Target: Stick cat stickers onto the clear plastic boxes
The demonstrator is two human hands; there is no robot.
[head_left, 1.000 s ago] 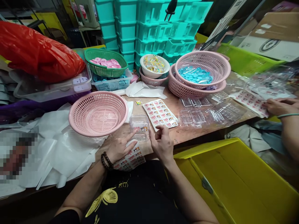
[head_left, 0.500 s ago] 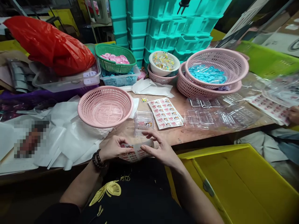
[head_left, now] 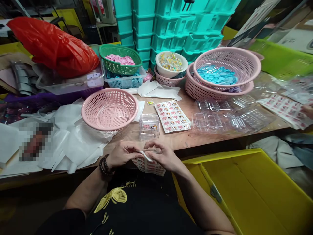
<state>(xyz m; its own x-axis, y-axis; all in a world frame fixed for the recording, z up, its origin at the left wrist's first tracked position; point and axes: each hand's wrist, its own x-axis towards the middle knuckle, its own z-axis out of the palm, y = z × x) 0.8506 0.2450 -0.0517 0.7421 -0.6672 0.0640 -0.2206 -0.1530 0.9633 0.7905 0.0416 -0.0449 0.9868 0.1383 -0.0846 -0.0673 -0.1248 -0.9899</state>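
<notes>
Between my two hands is a sheet of stickers (head_left: 149, 167), printed in pink rows, its top edge bent over to show white backing. My left hand (head_left: 123, 153), with a dark bead bracelet on the wrist, pinches the edge from the left. My right hand (head_left: 162, 155) grips the same edge from the right, thumb and fingers close to the left ones. Just beyond the hands stands a clear plastic case (head_left: 149, 126) with a cat sticker on it. To its right another sticker sheet (head_left: 172, 116) lies flat on the table.
A pink basket (head_left: 85, 109) stands left of the case, beside crumpled white paper (head_left: 66, 140). Clear plastic cases (head_left: 207, 122) lie at right. Stacked pink baskets (head_left: 251, 70) hold blue pieces. Below the table edge is a yellow bin (head_left: 244, 189). A co-worker's hand (head_left: 308, 111) shows far right.
My hands have come closer together on the sticker sheet. Its top edge is now bent over between them, and the sheet hangs more openly below. The view has shifted slightly.
</notes>
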